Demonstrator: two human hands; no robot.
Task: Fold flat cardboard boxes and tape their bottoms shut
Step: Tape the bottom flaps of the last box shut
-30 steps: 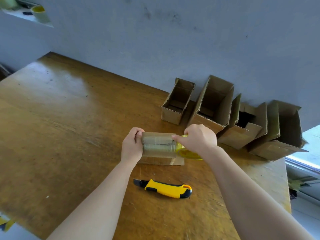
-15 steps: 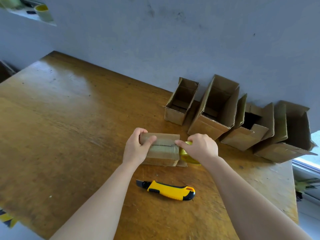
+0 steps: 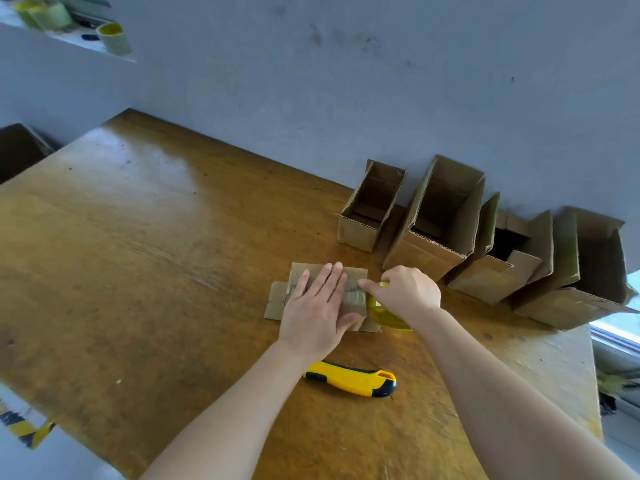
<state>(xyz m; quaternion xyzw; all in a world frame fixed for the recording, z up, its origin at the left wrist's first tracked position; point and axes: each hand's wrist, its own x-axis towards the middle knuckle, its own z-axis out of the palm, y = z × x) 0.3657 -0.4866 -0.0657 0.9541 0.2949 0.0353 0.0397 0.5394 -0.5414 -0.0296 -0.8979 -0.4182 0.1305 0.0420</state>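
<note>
Light, stiff yet easily dented, the small brown cardboard box (image 3: 353, 273) on the wooden worktop (image 3: 173, 237) is pinned by the left hand (image 3: 317, 306) with flat, straight fingers, best held on its broad taped face, while the right hand (image 3: 405, 292) curls its fingers round the yellow tape roll (image 3: 384, 317) at the box's right end.

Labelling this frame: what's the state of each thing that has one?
Small brown cardboard box: closed side up on the wooden table, tape over it.
Left hand: flat, pressing the box.
Right hand: grips the yellow tape roll at the box's right end.
Yellow-and-black utility knife: lying on the table, untouched.
Four brown cardboard boxes by the wall: erected, tops open.
</note>
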